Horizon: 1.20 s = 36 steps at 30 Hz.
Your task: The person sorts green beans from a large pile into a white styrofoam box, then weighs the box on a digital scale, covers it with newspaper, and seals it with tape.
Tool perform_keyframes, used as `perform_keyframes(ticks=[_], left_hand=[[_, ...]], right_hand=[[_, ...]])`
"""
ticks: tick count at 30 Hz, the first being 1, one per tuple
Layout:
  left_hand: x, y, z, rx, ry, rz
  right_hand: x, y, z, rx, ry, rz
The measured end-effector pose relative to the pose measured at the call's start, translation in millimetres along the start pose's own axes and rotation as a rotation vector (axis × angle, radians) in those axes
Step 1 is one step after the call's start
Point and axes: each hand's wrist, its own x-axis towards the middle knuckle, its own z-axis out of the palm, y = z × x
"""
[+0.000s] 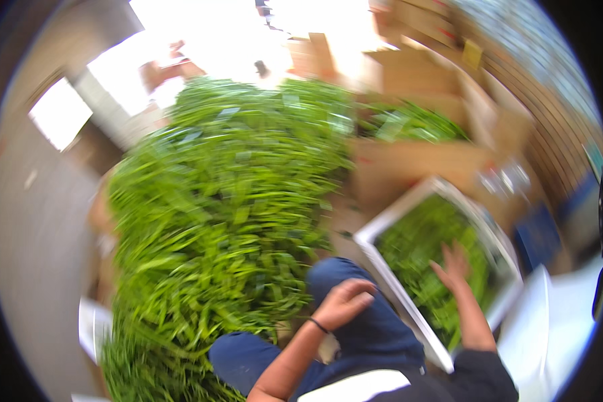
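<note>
My right hand (452, 266) is inside a white foam-like box (397, 286), fingers spread, over a layer of long green leaves (412, 251). Nothing shows in its grasp. Above my bent right knee (331, 271) is my left hand (345, 304), a dark band on its wrist. Its fingers are bent and close together, and the palm side is hidden. To the left of my knees rises a large heap of long green leafy stalks (226, 211). The picture is blurred.
Beyond the white box stands an open cardboard box (422, 161) holding more green leaves (412, 123). A clear plastic item (505, 178) lies by it. White boxes or sheets (525, 321) are at my right. Grey floor (40, 241) runs along the left, with bright openings at the back.
</note>
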Motion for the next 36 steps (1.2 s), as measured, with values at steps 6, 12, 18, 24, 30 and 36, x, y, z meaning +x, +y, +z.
perform_keyframes(ticks=[6,12,18,24,30,36], left_hand=[[-58,15,-66,-0.147,0.018,0.084],[-146,59,-185,-0.010,0.528,0.189],[-161,48,-256,-0.192,0.868,0.374],[-174,52,-297,-0.203,1.097,0.489],[-194,62,-337,-0.578,1.321,0.503],[-203,45,-371,-1.195,1.518,0.779]], right_hand=[[34,-104,-72,0.030,0.297,-0.027],[20,-422,-115,0.510,0.325,-1.028],[-8,-630,-98,0.453,-0.037,-1.209],[-25,-776,-24,0.490,-0.050,-1.425],[-63,-835,-6,0.027,-0.142,-1.430],[-85,-841,-2,-0.172,-0.087,-1.666]])
